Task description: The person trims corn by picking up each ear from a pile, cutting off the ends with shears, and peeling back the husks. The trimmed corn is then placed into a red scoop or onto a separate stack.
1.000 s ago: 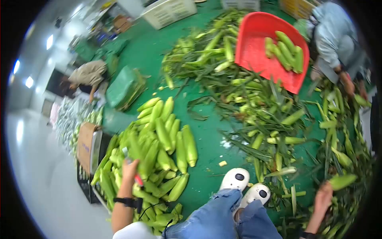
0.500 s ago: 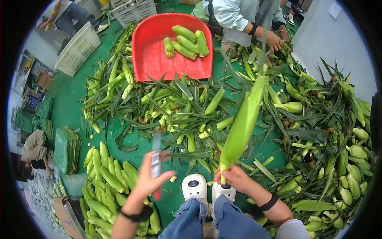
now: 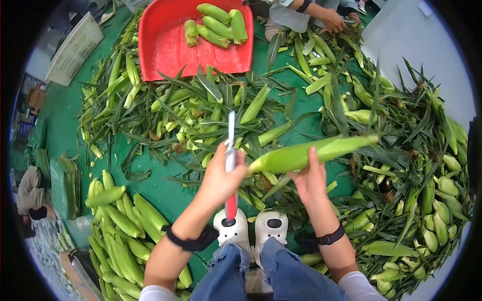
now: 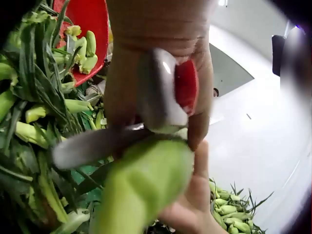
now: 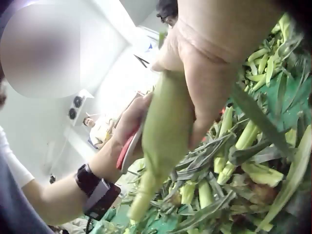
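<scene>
My left hand [image 3: 221,173] grips a knife [image 3: 231,128] with a grey and red handle, its blade pointing away from me. An ear of corn [image 3: 311,154] in green husk lies nearly level across the front of my body, its pale stem end at the left hand's fingers. From below, my right hand [image 3: 310,180] holds the ear, thumb up along its near side. In the left wrist view the blade [image 4: 92,148] overlaps the stem end of the ear [image 4: 146,185]. The right wrist view shows the ear [image 5: 168,122] between thumb and fingers.
Trimmed ears [image 3: 120,251] are heaped at my left. Loose leaves and stalks [image 3: 201,120] cover the floor ahead, behind them a red scoop [image 3: 155,50] with several ears. More unhusked corn [image 3: 442,215] lies at the right. Another person's hand [image 3: 331,20] works at the far side.
The right hand has picked up an ear from the right pile, brought it to the middle and swung it from upright to nearly level. The left hand, with the knife, has come to its stem end.
</scene>
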`<state>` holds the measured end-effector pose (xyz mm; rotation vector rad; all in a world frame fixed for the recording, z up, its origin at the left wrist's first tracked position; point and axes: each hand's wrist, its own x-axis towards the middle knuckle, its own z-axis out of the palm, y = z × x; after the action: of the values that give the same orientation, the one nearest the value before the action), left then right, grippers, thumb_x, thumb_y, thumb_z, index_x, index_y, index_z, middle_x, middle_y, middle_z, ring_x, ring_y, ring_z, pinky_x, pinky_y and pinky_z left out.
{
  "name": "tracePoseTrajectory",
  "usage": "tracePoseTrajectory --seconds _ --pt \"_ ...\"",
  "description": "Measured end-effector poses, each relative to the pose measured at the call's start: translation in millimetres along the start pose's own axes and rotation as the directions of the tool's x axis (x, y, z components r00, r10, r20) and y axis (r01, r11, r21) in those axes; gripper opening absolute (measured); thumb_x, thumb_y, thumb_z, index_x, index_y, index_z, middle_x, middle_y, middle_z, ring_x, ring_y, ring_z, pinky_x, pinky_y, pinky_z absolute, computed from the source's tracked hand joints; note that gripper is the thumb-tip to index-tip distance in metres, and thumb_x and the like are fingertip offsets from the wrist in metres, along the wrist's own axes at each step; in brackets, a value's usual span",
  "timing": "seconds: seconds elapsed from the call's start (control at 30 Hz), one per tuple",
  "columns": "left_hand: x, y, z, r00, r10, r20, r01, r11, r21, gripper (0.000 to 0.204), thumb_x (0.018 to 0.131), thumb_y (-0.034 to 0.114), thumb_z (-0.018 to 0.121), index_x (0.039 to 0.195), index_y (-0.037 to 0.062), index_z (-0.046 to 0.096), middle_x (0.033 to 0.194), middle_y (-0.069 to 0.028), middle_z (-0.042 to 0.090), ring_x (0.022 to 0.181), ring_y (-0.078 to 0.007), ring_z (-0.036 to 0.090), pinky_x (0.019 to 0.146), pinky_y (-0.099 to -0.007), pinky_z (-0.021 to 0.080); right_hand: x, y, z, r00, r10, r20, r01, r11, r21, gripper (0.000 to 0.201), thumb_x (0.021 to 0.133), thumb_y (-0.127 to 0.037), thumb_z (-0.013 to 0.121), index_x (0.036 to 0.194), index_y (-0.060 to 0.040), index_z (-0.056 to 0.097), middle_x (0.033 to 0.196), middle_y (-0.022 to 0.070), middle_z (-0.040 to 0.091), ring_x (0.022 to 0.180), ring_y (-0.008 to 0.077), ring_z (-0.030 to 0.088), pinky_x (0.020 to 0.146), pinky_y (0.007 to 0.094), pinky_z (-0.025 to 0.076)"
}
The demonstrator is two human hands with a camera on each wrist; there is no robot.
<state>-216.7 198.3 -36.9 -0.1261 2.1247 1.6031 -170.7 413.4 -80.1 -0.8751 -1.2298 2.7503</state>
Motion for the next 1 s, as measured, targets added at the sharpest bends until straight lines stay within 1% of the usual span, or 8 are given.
tracePoseTrajectory --seconds 0.1,0.2,0.43,0.57,0.6,0.67,0.73,1.0 --pt "-39 -26 1 0.922 -0.18 0.342 0.31 0.874 -0.373 0.061 0.073 0.001 0.053 0.132 0.0001 0.039 0.104 -0.0082 0.06 0.1 -0.0207 0.058 0.09 -0.0325 0.045 2 -9 -3 0.987 -0.116 -0.109 0.119 0.993 0.016 0.051 0.091 -0.02 0.062 0.13 -0.0176 0.029 0.124 0.0073 0.044 0.117 0.0237 0.045 0.094 0.0552 0.043" --pt "-54 -48 31 0.784 -0.326 0.529 0.567 0.723 -0.394 0.056 0.072 0.001 0.052 0.127 0.0002 0.043 0.117 -0.0118 0.055 0.112 -0.0238 0.055 0.094 -0.0343 0.044 0 -7 -2 0.97 -0.205 -0.134 0.208 0.978 0.007 0.066 0.087 -0.007 0.064 0.136 -0.0186 0.021 0.127 0.0079 0.041 0.117 0.0234 0.045 0.095 0.0536 0.043" --pt "-22 -29 53 0.828 -0.295 0.478 0.54 0.651 -0.534 0.042 0.08 0.007 0.051 0.122 0.0028 0.046 0.108 -0.0074 0.057 0.103 -0.0212 0.059 0.088 -0.0377 0.047 -23 13 -2 0.93 -0.363 -0.054 0.341 0.909 -0.238 0.066 0.088 -0.008 0.062 0.139 -0.0136 0.021 0.124 0.0084 0.044 0.112 0.0212 0.049 0.095 0.0408 0.043" --pt "-23 -39 43 0.782 -0.321 0.535 0.539 0.779 -0.32 0.04 0.08 0.012 0.057 0.119 0.0036 0.047 0.084 -0.0058 0.059 0.077 -0.0201 0.062 0.066 -0.0348 0.051 -13 8 -7 0.898 -0.439 -0.038 0.413 0.868 -0.275 0.071 0.089 -0.01 0.062 0.144 -0.0144 0.017 0.126 0.008 0.044 0.112 0.0204 0.049 0.096 0.0372 0.042" --pt "-26 -46 41 0.802 -0.283 0.526 0.473 0.838 -0.271 0.042 0.079 0.015 0.063 0.116 0.003 0.047 0.076 -0.0076 0.058 0.068 -0.0216 0.061 0.059 -0.0342 0.05 -9 6 -7 0.887 -0.46 -0.04 0.431 0.857 -0.283 0.07 0.091 -0.013 0.061 0.144 -0.0154 0.015 0.125 0.0074 0.044 0.111 0.0205 0.05 0.094 0.0374 0.044" --pt "-38 -39 38 0.973 0.055 0.226 -0.079 0.992 0.1 0.044 0.077 0.016 0.066 0.114 0.0016 0.045 0.076 -0.0097 0.057 0.068 -0.0232 0.06 0.061 -0.035 0.049 -9 3 -7 0.882 -0.468 -0.051 0.434 0.851 -0.297 0.072 0.091 -0.016 0.063 0.145 -0.0154 0.015 0.125 0.0073 0.045 0.111 0.0202 0.05 0.094 0.0367 0.044" --pt "-38 -40 38 0.928 0.364 0.077 -0.371 0.886 0.277 0.052 0.074 0.017 0.072 0.114 0.0012 0.043 0.076 -0.0128 0.056 0.067 -0.0269 0.059 0.063 -0.0377 0.048 -13 4 -1 0.907 -0.417 -0.053 0.391 0.883 -0.258 0.076 0.089 -0.017 0.066 0.145 -0.0136 0.015 0.126 0.0076 0.045 0.112 0.0198 0.049 0.096 0.0362 0.041" --pt "-25 -43 29 0.936 0.125 0.328 -0.175 0.976 0.126 0.052 0.071 0.005 0.06 0.12 0.0022 0.045 0.086 -0.0092 0.057 0.075 -0.0204 0.056 0.07 -0.0323 0.046 -31 10 -5 0.984 -0.115 0.133 0.138 0.974 -0.179 0.072 0.081 -0.021 0.075 0.137 -0.0059 0.032 0.126 0.0087 0.05 0.114 0.0207 0.05 0.099 0.0364 0.04"
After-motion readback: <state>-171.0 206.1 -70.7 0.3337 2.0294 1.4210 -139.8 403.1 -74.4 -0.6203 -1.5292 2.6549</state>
